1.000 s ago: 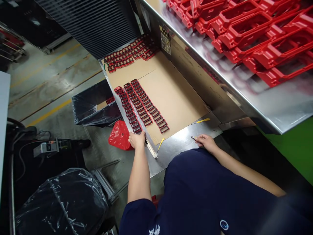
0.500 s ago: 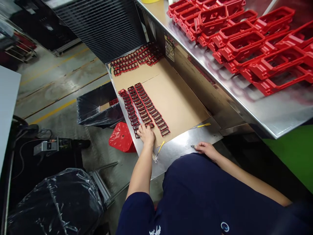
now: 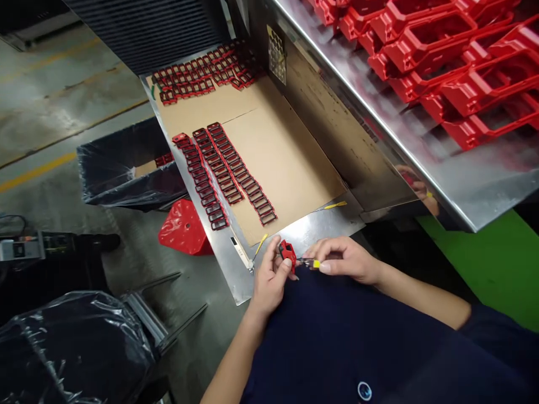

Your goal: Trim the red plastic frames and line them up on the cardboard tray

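Observation:
My left hand (image 3: 272,275) is closed on a small red and black part (image 3: 287,253), held upright in front of my torso. Close on its right, my right hand (image 3: 347,259) pinches a small tool with a yellow section (image 3: 315,264); its thin metal end points at the red part. Beyond my hands, rows of red and black frames (image 3: 242,174) lie on a cardboard sheet (image 3: 286,163). A white tool (image 3: 241,252) and a yellow-handled tool (image 3: 261,244) lie by the sheet's near edge.
At the upper right, large red frames (image 3: 429,39) stand on a raised metal shelf (image 3: 421,163). More small frames (image 3: 189,84) lie at the sheet's far end. Left of the table are a plastic-lined bin (image 3: 105,168) and a red stool (image 3: 185,227). Another yellow tool (image 3: 334,205) lies right.
My left hand has come back from the rows with a red part. My right hand has raised its tool and moved left to meet it. The view has shifted closer.

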Tool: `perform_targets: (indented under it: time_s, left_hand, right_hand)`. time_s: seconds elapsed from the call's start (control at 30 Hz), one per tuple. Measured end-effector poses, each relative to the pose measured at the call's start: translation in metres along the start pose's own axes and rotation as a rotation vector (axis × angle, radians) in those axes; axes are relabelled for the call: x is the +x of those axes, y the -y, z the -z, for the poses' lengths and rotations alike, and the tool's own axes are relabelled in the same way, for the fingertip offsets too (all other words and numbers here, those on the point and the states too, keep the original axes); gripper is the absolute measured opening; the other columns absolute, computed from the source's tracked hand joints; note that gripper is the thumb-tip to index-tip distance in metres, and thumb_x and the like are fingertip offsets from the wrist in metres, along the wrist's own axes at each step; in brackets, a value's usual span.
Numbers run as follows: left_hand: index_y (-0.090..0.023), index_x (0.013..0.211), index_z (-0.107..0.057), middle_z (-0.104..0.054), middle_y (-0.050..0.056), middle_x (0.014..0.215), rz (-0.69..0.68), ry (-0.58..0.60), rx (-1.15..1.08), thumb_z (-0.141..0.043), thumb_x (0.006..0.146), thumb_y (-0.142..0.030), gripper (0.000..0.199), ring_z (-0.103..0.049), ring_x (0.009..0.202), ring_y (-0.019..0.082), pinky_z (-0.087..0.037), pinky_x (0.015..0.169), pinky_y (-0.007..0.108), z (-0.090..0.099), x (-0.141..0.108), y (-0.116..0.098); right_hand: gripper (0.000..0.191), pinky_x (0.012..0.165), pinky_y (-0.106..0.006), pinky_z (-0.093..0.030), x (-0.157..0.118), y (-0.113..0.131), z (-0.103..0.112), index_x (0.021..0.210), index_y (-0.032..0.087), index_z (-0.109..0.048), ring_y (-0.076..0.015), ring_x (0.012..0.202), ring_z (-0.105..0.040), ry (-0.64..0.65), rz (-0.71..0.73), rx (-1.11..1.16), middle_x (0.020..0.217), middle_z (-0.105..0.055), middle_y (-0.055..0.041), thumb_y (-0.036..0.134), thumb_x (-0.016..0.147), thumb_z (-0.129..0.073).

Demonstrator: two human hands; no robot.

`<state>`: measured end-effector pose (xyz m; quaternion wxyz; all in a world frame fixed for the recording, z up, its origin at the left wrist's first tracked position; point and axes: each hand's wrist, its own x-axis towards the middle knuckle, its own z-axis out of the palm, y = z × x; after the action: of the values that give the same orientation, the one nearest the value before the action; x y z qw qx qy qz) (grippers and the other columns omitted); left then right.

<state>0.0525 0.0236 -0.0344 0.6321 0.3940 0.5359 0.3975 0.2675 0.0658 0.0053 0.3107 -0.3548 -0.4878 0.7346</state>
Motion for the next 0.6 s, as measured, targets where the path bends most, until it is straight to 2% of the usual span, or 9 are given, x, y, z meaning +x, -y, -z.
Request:
perform_targets:
  time_s: [0.07, 0.13, 0.2, 0.27, 0.33, 0.4, 0.5, 0.6]
  left_hand:
    - [-0.022, 0.137, -0.052, -0.066, 0.008, 0.106, -0.047, 0.037, 0.139, -0.065, 0.089, -0.047, 0.056, -0.061, 0.061, 0.012, -0.056, 0.058, 0.03, -0.004, -0.004, -0.005]
    - [-0.02, 0.133, -0.057, -0.064, 0.013, 0.121, -0.109, 0.04, 0.28, -0.067, 0.087, -0.042, 0.052, -0.065, 0.075, 0.017, -0.057, 0.061, 0.032, -0.004, -0.006, -0.01]
    - [-0.021, 0.136, -0.056, -0.057, 0.015, 0.138, -0.137, 0.088, 0.336, -0.071, 0.082, -0.036, 0.058, -0.067, 0.092, 0.023, -0.06, 0.068, 0.034, -0.003, -0.009, -0.016]
    - [-0.023, 0.143, -0.05, -0.048, 0.015, 0.148, -0.112, 0.183, 0.294, -0.073, 0.079, -0.029, 0.069, -0.067, 0.098, 0.024, -0.061, 0.073, 0.036, -0.001, -0.012, -0.019]
    - [-0.023, 0.147, -0.045, -0.045, 0.016, 0.15, -0.081, 0.235, 0.232, -0.071, 0.079, -0.025, 0.074, -0.069, 0.095, 0.023, -0.062, 0.074, 0.037, 0.0, -0.015, -0.02]
    - [-0.021, 0.147, -0.044, -0.046, 0.016, 0.148, -0.098, 0.23, 0.223, -0.07, 0.08, -0.026, 0.072, -0.068, 0.104, 0.025, -0.062, 0.081, 0.038, 0.001, -0.017, -0.018]
    - [-0.02, 0.144, -0.047, -0.051, 0.015, 0.145, -0.202, 0.203, 0.336, -0.074, 0.079, -0.029, 0.071, -0.057, 0.128, 0.031, -0.056, 0.1, 0.044, 0.003, -0.018, -0.014]
    - [-0.02, 0.142, -0.048, -0.057, 0.014, 0.139, -0.328, 0.141, 0.462, -0.076, 0.078, -0.03, 0.071, -0.054, 0.132, 0.031, -0.048, 0.11, 0.049, 0.004, -0.02, -0.013]
  right_hand:
    - [0.022, 0.101, -0.035, -0.046, 0.008, 0.007, -0.008, 0.083, 0.015, -0.072, -0.0176, 0.104, -0.063, 0.034, 0.012, -0.009, 0.096, -0.071, -0.0058, 0.036, 0.08, -0.08]
    - [0.025, 0.095, -0.033, -0.048, 0.015, 0.005, -0.011, 0.081, 0.015, -0.073, -0.016, 0.095, -0.065, 0.051, -0.072, 0.022, 0.092, -0.072, -0.0053, 0.037, 0.079, -0.081]
    - [0.028, 0.085, -0.03, -0.051, 0.018, 0.001, -0.011, 0.079, 0.014, -0.072, -0.0142, 0.083, -0.066, 0.054, -0.165, 0.119, 0.086, -0.072, -0.0045, 0.04, 0.078, -0.082]
    - [0.03, 0.08, -0.028, -0.052, 0.02, -0.001, -0.011, 0.078, 0.013, -0.072, -0.0134, 0.077, -0.066, 0.027, -0.214, 0.219, 0.081, -0.073, -0.0039, 0.041, 0.076, -0.084]
    - [0.031, 0.079, -0.027, -0.052, 0.021, -0.001, -0.012, 0.078, 0.013, -0.073, -0.0131, 0.075, -0.066, -0.009, -0.231, 0.306, 0.079, -0.073, -0.0035, 0.041, 0.073, -0.086]
    - [0.032, 0.077, -0.027, -0.052, 0.021, 0.0, -0.014, 0.077, 0.013, -0.073, -0.0131, 0.074, -0.066, -0.027, -0.247, 0.365, 0.078, -0.073, -0.0034, 0.041, 0.07, -0.088]
    - [0.033, 0.077, -0.027, -0.052, 0.021, 0.0, -0.017, 0.077, 0.013, -0.074, -0.0139, 0.075, -0.067, -0.02, -0.264, 0.389, 0.08, -0.072, -0.004, 0.041, 0.068, -0.089]
    - [0.034, 0.077, -0.029, -0.054, 0.018, 0.001, -0.014, 0.079, 0.014, -0.073, -0.0144, 0.076, -0.067, -0.03, -0.231, 0.344, 0.082, -0.072, -0.0041, 0.043, 0.07, -0.088]
